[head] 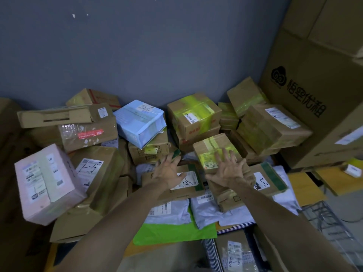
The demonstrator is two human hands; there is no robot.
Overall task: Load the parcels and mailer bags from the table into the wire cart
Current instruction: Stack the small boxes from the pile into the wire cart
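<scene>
Reaching straight out with both bare arms, angled in from the bottom corners toward the middle. Holding the left hand [169, 172] flat-ish, back up, with fingers fanned wide and thumb stuck out to the right. Doing pretty much the same with the right hand [228, 169]: fingers splayed, slightly bent at the tips, thumb pointing left toward the other one. Side by side, not touching, at about the same height. Gripping nothing with either, wrists roughly in line with the forearms.
</scene>
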